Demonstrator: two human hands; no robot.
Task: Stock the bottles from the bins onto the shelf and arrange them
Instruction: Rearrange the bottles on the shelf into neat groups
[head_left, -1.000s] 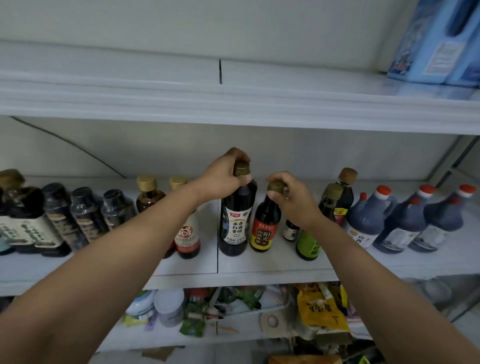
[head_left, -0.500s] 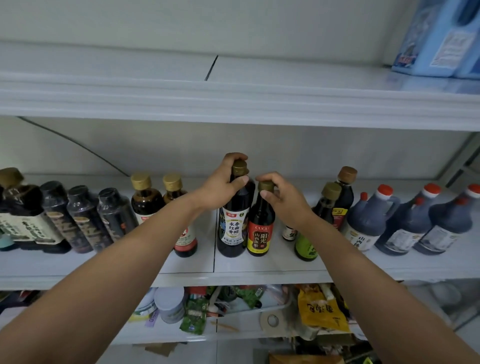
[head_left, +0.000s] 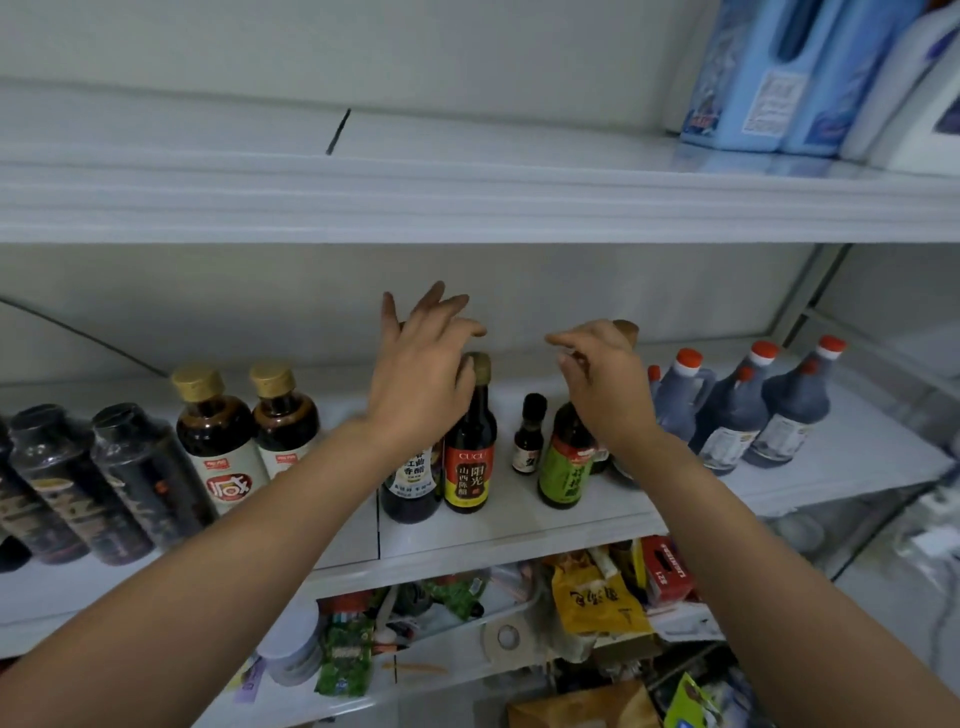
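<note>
While I'm facing the middle shelf (head_left: 857, 457) on the head cam, both my arms are stretched out toward the row of bottles on it.

My left grip (head_left: 415, 384) is released, fingers fanned out and pointing up, nothing in it. It sits right in front of the top of the tall white-label bottle (head_left: 410, 480), so I can't tell whether my palm touches the cap. Pressed up against that one on its right is the red-label bottle (head_left: 470, 462), upright, its gold cap peeking out beside my knuckles.

My right grip (head_left: 602, 384) is only loosely curled and, as far as I can see, empty. It hangs in front of the neck of the green-label bottle (head_left: 563, 462), whose cap is hidden behind it. The small dark bottle (head_left: 529, 436) stands between the red-label and green-label ones, a bit further back. A brown cap (head_left: 626, 330) pokes out from behind my right grip.

Further right there's a bunch of dark jugs with red caps (head_left: 727, 415). To the left are two gold-capped bottles (head_left: 218, 431) side by side, then black bottles (head_left: 130, 478) out to the edge.

Up on the top shelf (head_left: 467, 208), blue jugs (head_left: 779, 78) sit at the right end. Down below it's clutter: a yellow bag (head_left: 597, 603), a tape roll (head_left: 506, 636), a red box (head_left: 667, 569).
</note>
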